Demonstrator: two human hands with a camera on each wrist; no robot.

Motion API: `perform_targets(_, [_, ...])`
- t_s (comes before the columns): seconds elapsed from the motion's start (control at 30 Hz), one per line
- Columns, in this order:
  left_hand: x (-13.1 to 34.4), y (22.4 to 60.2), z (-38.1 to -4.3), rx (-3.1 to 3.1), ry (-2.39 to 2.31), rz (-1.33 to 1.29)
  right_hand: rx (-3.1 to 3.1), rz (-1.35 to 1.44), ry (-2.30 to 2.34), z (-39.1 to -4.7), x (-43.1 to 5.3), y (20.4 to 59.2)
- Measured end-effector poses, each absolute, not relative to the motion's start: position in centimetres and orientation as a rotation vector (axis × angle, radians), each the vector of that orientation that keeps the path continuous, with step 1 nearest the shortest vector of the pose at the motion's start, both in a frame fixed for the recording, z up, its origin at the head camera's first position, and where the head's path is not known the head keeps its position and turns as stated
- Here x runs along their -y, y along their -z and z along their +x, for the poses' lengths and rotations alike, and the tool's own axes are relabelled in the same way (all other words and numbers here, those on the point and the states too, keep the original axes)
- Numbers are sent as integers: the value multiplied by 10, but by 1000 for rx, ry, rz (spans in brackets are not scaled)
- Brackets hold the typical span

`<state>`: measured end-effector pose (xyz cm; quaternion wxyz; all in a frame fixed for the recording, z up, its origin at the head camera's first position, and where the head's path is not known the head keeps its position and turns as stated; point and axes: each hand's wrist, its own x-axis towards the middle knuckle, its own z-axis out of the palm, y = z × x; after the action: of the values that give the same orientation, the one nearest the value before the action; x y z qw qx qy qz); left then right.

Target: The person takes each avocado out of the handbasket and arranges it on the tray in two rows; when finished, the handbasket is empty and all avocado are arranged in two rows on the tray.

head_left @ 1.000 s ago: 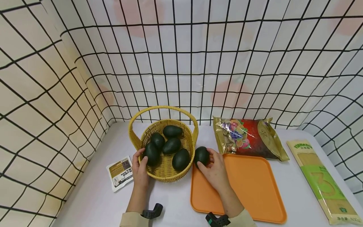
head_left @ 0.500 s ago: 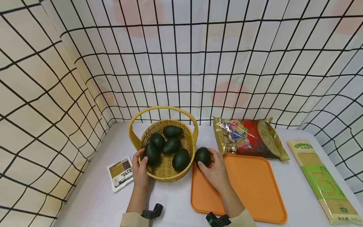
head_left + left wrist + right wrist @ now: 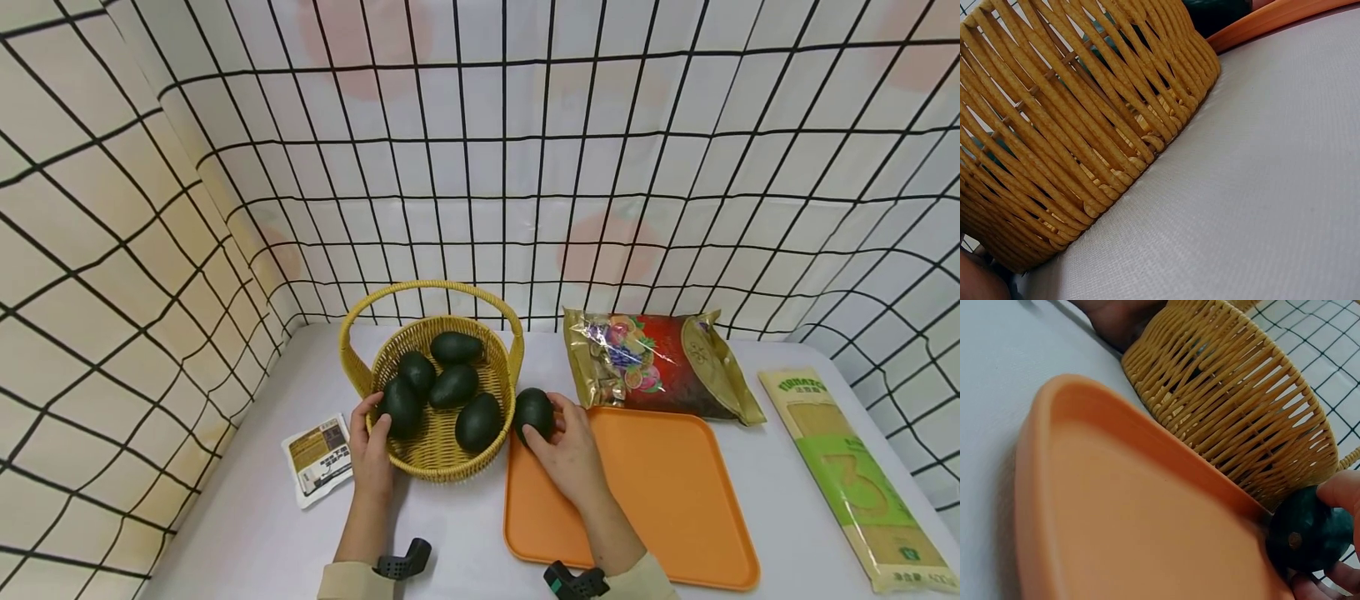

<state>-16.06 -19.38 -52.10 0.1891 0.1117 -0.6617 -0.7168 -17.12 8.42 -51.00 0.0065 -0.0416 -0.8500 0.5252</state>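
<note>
A yellow woven basket (image 3: 442,473) with a tall arched handle holds several dark green avocados (image 3: 478,422). My left hand (image 3: 372,454) grips the basket's left rim, its thumb on the inner side beside an avocado. In the left wrist view the basket wall (image 3: 1079,112) fills the upper left, and only a bit of the hand shows at the lower corner. My right hand (image 3: 573,454) holds another avocado (image 3: 532,415) between thumb and fingers, just right of the basket and over the far left corner of an orange tray (image 3: 660,492). That avocado's stem end (image 3: 1295,540) shows in the right wrist view.
A red and gold bag (image 3: 660,362) lies behind the tray. Farther right lies a long pack of noodles (image 3: 855,483) with a green label. A small white and brown packet (image 3: 318,458) is left of the basket. Black grid netting (image 3: 480,167) surrounds the white table.
The avocado in the right hand has shifted slightly right and then back left. The left hand and the basket stay where they were.
</note>
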Motion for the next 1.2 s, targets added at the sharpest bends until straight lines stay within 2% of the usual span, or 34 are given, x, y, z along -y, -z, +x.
perform_targets(0.7, [193,519,-160,1857,2012,299,2688,-184,-1527,-170,-83,507])
perform_targets(1.2, [195,522,-161,1880,1999,312,2777,-109,-1431,-169,-91,499])
